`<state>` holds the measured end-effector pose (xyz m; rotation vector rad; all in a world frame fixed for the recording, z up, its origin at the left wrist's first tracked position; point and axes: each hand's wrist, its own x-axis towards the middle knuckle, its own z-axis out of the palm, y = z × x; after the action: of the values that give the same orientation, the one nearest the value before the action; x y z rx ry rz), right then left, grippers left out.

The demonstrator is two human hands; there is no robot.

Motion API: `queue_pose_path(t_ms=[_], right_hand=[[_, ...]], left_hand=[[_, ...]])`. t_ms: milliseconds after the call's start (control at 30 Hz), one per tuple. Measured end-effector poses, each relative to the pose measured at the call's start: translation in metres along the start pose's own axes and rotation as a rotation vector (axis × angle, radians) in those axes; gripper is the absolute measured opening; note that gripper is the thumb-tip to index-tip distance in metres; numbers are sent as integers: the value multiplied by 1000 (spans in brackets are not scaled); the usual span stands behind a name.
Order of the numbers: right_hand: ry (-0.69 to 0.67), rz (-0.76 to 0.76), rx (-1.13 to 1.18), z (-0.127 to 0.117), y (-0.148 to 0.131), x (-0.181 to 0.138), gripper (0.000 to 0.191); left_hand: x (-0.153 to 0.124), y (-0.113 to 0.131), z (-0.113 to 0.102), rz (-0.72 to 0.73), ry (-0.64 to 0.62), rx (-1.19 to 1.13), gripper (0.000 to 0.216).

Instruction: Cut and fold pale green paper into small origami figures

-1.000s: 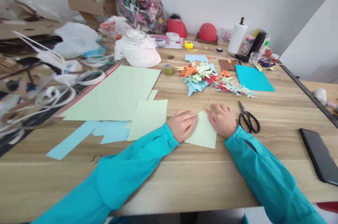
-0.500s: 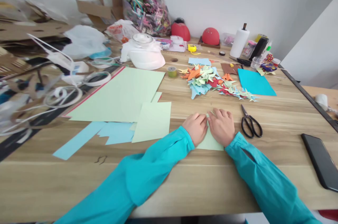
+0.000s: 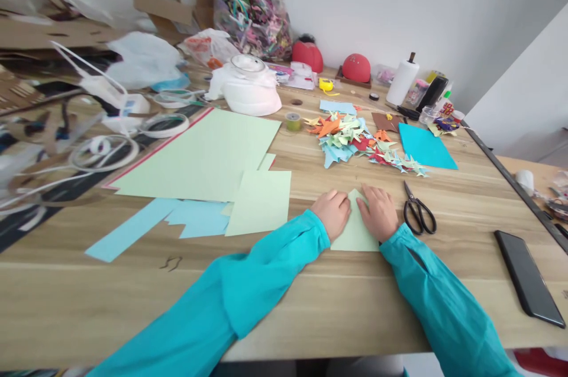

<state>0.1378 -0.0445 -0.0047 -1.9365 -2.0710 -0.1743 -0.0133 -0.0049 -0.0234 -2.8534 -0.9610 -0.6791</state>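
A pale green sheet of paper (image 3: pixel 354 234), its upper end narrowing to a folded point, lies on the wooden table between my hands. My left hand (image 3: pixel 332 214) rests with curled fingers on the sheet's left edge, holding it down. On the right edge, my right hand (image 3: pixel 379 211) grips the paper, thumb on top and apart from the longer fingers, whose tips are near the point. Black-handled scissors (image 3: pixel 418 211) lie just right of my right hand. Left of my left hand is another pale green sheet (image 3: pixel 261 202), flat on the table.
Beyond my hands lies a pile of folded paper pieces (image 3: pixel 344 137) in several colours, beside a turquoise sheet (image 3: pixel 428 146). A large green sheet (image 3: pixel 199 155) and blue strips (image 3: pixel 133 229) lie left. A phone (image 3: pixel 528 276) sits at right; cables (image 3: pixel 104 152) clutter the far left.
My right hand has shifted slightly right, and its thumb has come away from my left hand. More of the paper and its pointed top now shows. The view has shifted slightly.
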Motion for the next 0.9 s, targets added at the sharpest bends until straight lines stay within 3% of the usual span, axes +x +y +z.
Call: queue_pose_path(t_ms=[167,467,600,900], right_hand=[[7,-112,3,3,6,-10,30],[-6,-164,41,0,12,-8,33],[51,-220,5,4,16,-8,23],[136,-367,61,6,26,-3,22]], left_hand=[[4,-2,-2,3,-90,38,26],[17,-14,6,134,-104,69,23],[16,-14,7,141,-85,89,21],[12,-18,12,133,-4,47,22]])
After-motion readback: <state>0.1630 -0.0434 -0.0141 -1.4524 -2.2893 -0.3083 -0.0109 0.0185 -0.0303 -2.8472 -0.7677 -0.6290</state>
